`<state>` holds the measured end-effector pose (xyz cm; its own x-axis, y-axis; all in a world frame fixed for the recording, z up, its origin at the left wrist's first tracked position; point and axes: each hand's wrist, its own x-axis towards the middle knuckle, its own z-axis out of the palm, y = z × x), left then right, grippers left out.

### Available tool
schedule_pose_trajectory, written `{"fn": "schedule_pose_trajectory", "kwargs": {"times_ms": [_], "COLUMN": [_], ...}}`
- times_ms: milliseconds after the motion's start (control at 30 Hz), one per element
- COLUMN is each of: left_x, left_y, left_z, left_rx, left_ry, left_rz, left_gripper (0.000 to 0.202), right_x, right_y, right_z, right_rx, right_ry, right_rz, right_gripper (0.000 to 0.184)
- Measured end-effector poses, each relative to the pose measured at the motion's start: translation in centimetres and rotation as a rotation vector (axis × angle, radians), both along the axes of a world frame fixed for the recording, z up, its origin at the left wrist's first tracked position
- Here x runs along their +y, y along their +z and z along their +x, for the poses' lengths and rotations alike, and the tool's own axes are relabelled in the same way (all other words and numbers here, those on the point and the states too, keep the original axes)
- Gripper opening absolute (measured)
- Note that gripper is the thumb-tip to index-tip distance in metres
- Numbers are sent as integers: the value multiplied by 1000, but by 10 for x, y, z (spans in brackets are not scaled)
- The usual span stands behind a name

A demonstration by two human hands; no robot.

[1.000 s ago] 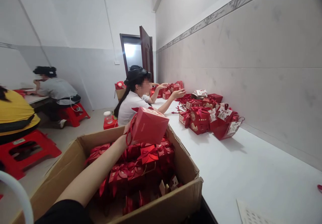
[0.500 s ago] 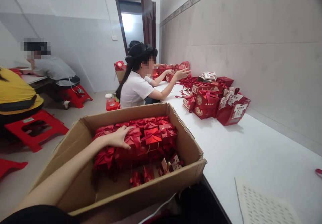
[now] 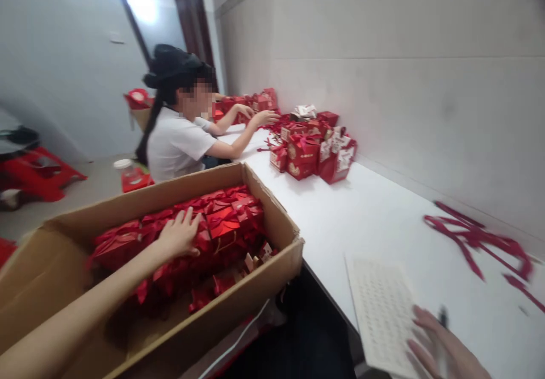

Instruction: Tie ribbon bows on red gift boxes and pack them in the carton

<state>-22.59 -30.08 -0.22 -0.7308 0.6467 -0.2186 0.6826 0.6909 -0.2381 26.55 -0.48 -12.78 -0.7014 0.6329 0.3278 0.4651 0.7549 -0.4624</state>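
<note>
My left hand [image 3: 181, 234] reaches into a cardboard box [image 3: 272, 208] and rests, fingers spread, on red gift boxes [image 3: 223, 223] tied with ribbon bows. It is not closed round any of them. At the lower right, my right hand [image 3: 443, 342] is blurred and partly cut off by the frame. Its fingers are apart at the right edge of a pale sheet [image 3: 381, 311] with rows of short marks. A dark-tipped, pen-like stick [image 3: 443, 316] shows beside the fingers; whether the hand holds it I cannot tell.
Red ribbons [image 3: 481, 240] lie on the white table [image 3: 395, 220] by the wall. Farther back stand red gift boxes [image 3: 304, 154] in a cluster. A co-worker [image 3: 176, 140] in a white top reaches over the table. A red stool [image 3: 42, 171] is at the left.
The view has swung right, bringing the ribbons into sight. My right hand has come into view beside the sheet. My left hand stays over the gift boxes, its fingers spread.
</note>
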Motion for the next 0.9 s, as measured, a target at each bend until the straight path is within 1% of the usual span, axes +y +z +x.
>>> {"fn": "schedule_pose_trajectory", "kwargs": {"times_ms": [33, 67, 133, 167, 200, 233, 267, 300, 333, 400, 433, 467, 533, 600, 667, 700, 733, 800, 867, 900], "left_x": [13, 28, 65, 87, 110, 135, 160, 185, 210, 255, 273, 289, 309, 317, 318, 318, 317, 318, 320, 320], "left_y": [14, 29, 57, 68, 75, 79, 79, 75, 68, 46, 33, 20, -3, -22, -34, -38, -41, -44, -44, -44], "left_z": [6, 12, 32, 45, 60, 76, 94, 111, 128, 157, 168, 176, 184, 184, 181, 180, 179, 179, 179, 180], "left_rx": [-2, 19, 79, 68, 32, -21, -94, -179, -267, -438, -528, -559, -605, -638, -679, -696, -708, -716, -711, -706], "left_ry": [-35, -107, -325, -450, -568, -671, -773, -856, -900, -920, -899, -899, -907, -913, -894, -878, -863, -849, -845, -847], "left_rz": [5, 53, 234, 329, 398, 433, 435, 411, 363, 228, 150, 127, 104, 81, 38, 21, 12, 6, 1, -5], "left_gripper": [86, 78, 64, 60, 58, 57, 55, 53, 52, 50, 50, 52, 57, 64, 71, 74, 77, 79, 78, 78], "right_x": [-9, -16, -26, -28, -28, -26, -23, -18, -12, -1, 5, 10, 16, 19, 19, 18, 16, 13, 10, 9], "right_y": [2, 6, 16, 21, 27, 32, 37, 41, 44, 46, 46, 44, 39, 33, 29, 29, 29, 30, 33, 34], "right_z": [-3, -8, -22, -30, -40, -50, -60, -71, -81, -100, -108, -114, -122, -124, -121, -119, -116, -111, -106, -104], "right_rx": [-34, -79, -157, -183, -214, -239, -253, -257, -255, -228, -214, -199, -169, -128, -45, 30, 127, 378, 609, 680], "right_ry": [14, -16, -52, -60, -43, -22, -3, 14, 26, 14, 13, 12, 13, 16, 20, 10, -13, -101, -164, -172], "right_rz": [-23, -29, -56, -82, -115, -148, -166, -171, -172, -162, -153, -141, -105, -74, -69, -86, -115, -196, -336, -426], "right_gripper": [35, 37, 39, 40, 42, 44, 43, 42, 43, 52, 55, 58, 59, 55, 45, 40, 37, 36, 41, 45]}}
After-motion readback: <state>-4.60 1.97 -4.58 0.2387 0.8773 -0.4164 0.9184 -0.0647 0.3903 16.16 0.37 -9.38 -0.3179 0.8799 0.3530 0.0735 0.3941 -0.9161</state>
